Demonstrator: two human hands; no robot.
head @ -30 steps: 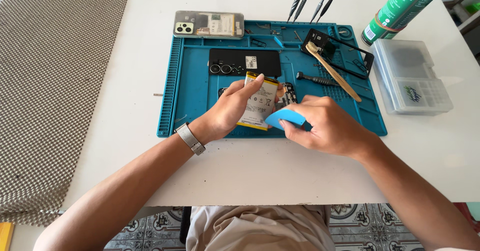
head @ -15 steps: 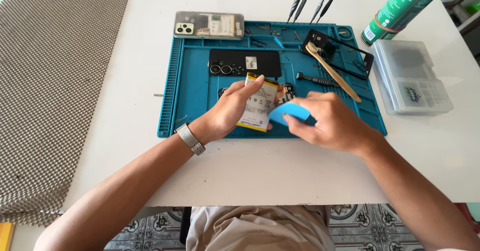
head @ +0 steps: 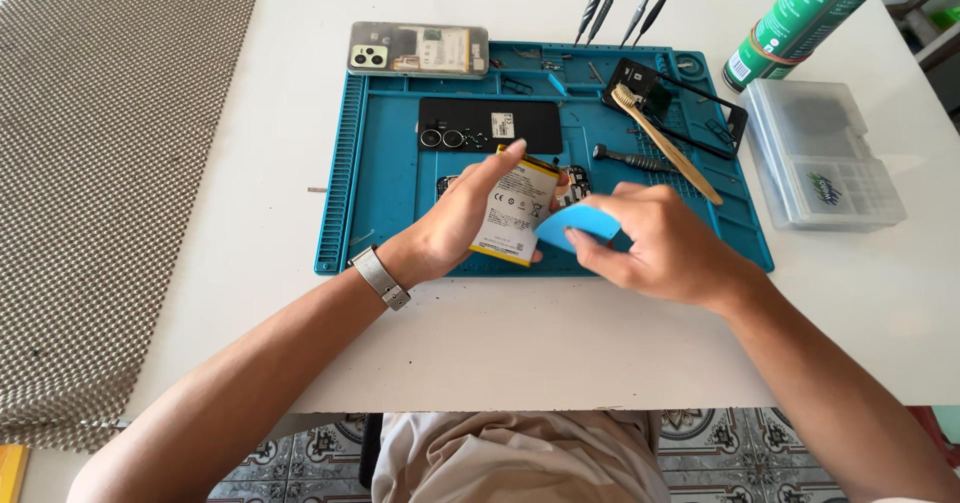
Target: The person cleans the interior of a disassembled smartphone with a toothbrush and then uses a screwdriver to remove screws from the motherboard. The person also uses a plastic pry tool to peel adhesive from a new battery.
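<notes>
**Mia:** What is the left hand [head: 455, 225] doing?

**Ben:** It grips a flat phone battery [head: 515, 211], white with a yellow edge. The fingers curl round its left side. It is in the middle of the frame, tipped up over the blue mat [head: 380, 178].

**Mia:** And the right hand [head: 665, 248]?

**Ben:** It pinches a thin blue plastic pick [head: 577, 229]. The pick touches the right edge of the battery.

**Mia:** What is under the battery?

**Ben:** A bit of an opened phone [head: 574, 185] peeks out between the two hands. Most of it is hidden.

**Mia:** What else is on the mat?

**Ben:** A black back cover [head: 488, 125] with round camera holes lies just above the hands. To the right there is a black frame [head: 700, 113], and a wooden brush [head: 665, 145] lies across it. A small dark screwdriver [head: 625, 157] is beside the brush.

**Mia:** And at the top?

**Ben:** A clear phone case [head: 418, 49] sits on the top edge of the mat. Some screwdrivers [head: 630, 1] stick up further right.

**Mia:** What is off the mat?

**Ben:** On the white worktop [head: 250, 163], a clear plastic box [head: 825, 153] is on the right, with a green can [head: 805, 18] above it. A grey woven mat [head: 100, 163] fills the left side.

**Mia:** Is there a watch?

**Ben:** Yes, a grey band [head: 381, 277] on the left wrist.
</notes>
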